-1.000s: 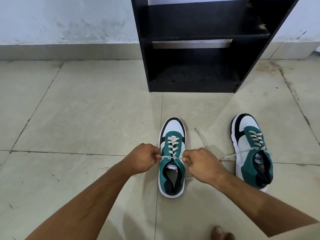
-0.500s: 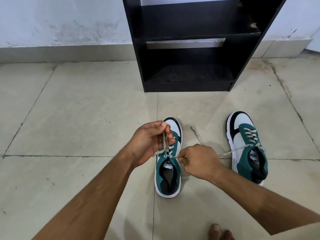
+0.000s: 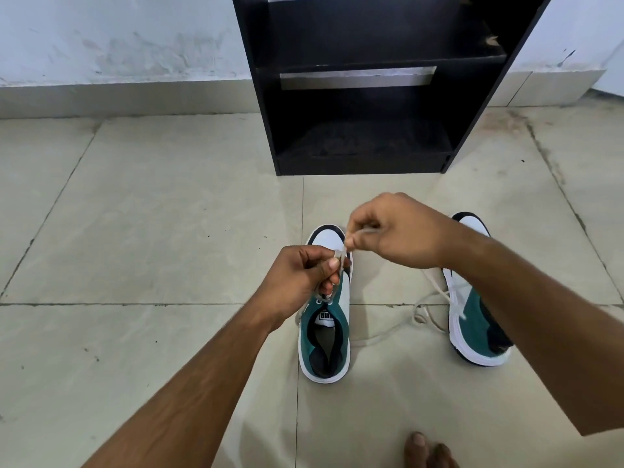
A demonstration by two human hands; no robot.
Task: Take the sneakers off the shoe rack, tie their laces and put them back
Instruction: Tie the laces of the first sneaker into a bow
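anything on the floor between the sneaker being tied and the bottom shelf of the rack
Nothing visible: the tiled floor between the green-and-white sneaker and the black wooden shoe rack is bare, and its bottom shelf looks empty. Only the right hand hovers above that path.

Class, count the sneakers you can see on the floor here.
2. One sneaker lies under the hands, mid-lacing; the other sneaker sits to its right, partly behind the right forearm. The rack's visible shelves hold none.

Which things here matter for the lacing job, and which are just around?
In the job: left hand, right hand, both pinching the lace of the near sneaker; second sneaker, laces loose; shoe rack.
Just around: floor tiles, wall, bare toes.
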